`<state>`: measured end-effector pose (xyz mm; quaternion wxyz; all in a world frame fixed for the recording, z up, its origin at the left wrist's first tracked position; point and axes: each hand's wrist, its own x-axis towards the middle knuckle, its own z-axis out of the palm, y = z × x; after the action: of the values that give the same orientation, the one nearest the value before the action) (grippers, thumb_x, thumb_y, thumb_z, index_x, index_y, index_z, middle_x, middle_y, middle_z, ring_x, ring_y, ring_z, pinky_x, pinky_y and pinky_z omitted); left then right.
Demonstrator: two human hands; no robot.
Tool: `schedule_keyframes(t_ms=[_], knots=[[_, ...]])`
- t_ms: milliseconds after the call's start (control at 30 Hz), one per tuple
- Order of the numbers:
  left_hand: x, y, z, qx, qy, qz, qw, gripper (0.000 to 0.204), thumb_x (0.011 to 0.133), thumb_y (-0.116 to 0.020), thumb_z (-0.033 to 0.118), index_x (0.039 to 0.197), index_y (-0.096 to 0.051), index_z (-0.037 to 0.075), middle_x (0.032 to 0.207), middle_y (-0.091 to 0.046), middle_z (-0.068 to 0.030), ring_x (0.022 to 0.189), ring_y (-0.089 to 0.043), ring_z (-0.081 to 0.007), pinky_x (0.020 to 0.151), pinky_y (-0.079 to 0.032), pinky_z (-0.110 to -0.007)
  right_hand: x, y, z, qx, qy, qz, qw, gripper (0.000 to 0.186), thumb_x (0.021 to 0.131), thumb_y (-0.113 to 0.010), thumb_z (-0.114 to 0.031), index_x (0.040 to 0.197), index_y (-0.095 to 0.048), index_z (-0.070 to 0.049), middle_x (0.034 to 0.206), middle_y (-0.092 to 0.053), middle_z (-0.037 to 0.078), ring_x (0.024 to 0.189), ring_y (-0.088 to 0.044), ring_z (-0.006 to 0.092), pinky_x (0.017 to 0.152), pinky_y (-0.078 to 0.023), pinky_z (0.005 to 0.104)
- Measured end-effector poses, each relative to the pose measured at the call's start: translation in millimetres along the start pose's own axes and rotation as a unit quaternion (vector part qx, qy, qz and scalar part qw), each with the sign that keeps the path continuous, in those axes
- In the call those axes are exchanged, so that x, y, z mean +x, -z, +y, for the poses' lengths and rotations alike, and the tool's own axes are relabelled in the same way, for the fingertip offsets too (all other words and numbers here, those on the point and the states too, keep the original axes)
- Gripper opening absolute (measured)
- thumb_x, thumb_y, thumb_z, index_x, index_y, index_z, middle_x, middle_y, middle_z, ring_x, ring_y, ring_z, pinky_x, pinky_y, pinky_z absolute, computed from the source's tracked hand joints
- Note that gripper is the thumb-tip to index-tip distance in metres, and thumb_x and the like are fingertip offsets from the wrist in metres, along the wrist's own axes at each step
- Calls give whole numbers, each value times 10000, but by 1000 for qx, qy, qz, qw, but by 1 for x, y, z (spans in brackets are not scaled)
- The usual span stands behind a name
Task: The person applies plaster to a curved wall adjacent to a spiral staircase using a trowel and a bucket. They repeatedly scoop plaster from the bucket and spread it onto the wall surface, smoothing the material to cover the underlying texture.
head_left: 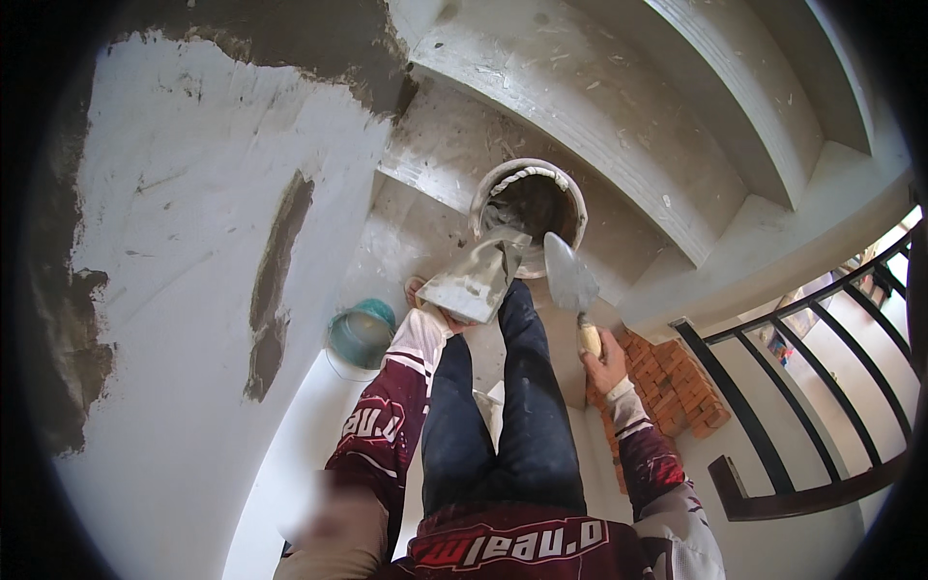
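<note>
Trowel (577, 290): I am holding it by its pale wooden handle, blade pointing forward; the blade is lying just right of the mortar bucket's near rim in view, and I cannot tell whether the two are touching.
Right hand (607, 360): my fingers are closing around the handle, thumb along its side.
Hawk (471, 290): this flat board, smeared with grey, is tilting in front of my knees, its far right corner reaching toward the bucket's near rim.
Left hand (452, 322): I am gripping the hawk at its near edge; the board is hiding most of my fingers, so their exact curl cannot be told.
Mortar bucket (581, 215): it is standing on the stairs (599, 106), below the long front edge of a higher step, with grey mortar (507, 208) lying inside.
Teal bucket (362, 333): it is standing to the left of my legs, near the foot of the wall (213, 184).
Wall: it is showing white, with dark grey patches along its upper and left edges and one narrow strip.
Bricks (667, 382): these are lying stacked beyond my right wrist, beside the black railing (759, 411).
</note>
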<state>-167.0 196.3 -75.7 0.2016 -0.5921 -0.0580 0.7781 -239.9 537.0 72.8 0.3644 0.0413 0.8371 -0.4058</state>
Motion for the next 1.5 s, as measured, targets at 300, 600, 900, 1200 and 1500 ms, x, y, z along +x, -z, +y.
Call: schedule_keyframes(t_ms=[300,600,900,1200,1500], knots=[[-14,-2,7,59,-10,-95,994,530,970,-357,494,1297,-543,122,1271,-596,-101,1090,-605,-327,940,-488,-512,45,-19,17,-19,-115,-57,992,424,830,-646,-310,1112,-569,-4,873,-630,208,810,-622,347,751,-488,411],[-38,9,3,59,-16,-74,995,518,971,-362,481,1292,-547,120,1254,-603,-100,1073,-612,-316,926,-496,-496,83,-38,22,-91,-125,-37,987,464,855,-597,-324,1201,-562,-17,1084,-629,287,1031,-597,450,877,-475,478],[-26,-12,-16,80,19,-55,995,506,972,-367,468,1287,-551,118,1237,-610,-99,1056,-619,-305,912,-504,-479,-1,-15,-44,-24,92,-58,994,439,852,-669,-274,1206,-594,-25,875,-670,222,807,-678,386,712,-530,398],[-16,-31,-20,79,37,-51,995,494,973,-372,455,1282,-555,116,1220,-617,-97,1039,-626,-294,898,-512,-463,-8,-9,-18,-220,64,-118,966,486,880,-607,-425,1222,-580,-81,785,-669,218,721,-653,428,639,-538,466],[-60,5,-24,64,-10,-61,996,483,974,-377,442,1277,-558,114,1202,-624,-96,1022,-633,-283,883,-520,-447,153,-71,12,-254,-11,-43,966,415,886,-574,-361,1170,-507,-66,955,-654,272,890,-624,476,798,-501,513]])
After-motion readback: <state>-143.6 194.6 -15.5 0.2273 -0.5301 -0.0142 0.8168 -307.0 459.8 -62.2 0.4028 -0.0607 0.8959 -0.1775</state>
